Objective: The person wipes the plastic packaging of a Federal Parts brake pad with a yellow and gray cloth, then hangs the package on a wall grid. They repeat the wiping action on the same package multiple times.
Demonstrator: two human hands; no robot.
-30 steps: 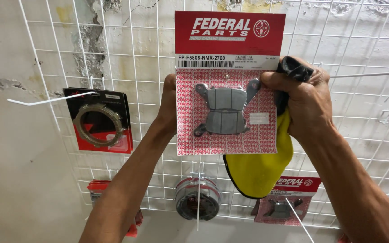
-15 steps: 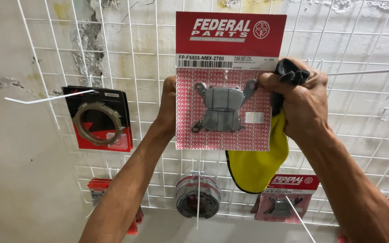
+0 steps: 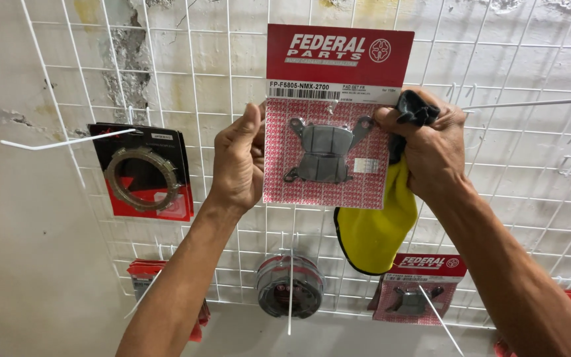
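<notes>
Gripped at both side edges, a red-headed blister card carrying grey brake pads [image 3: 328,149] is held flat against the white wire grid panel [image 3: 166,66].

Its left edge is pinched by the left hand [image 3: 238,162]; its right edge is clamped by the right hand [image 3: 431,149], in which a yellow cloth with black trim [image 3: 375,231] is also bunched. A red-and-black carded friction ring [image 3: 141,172] is hung just to the left.
</notes>
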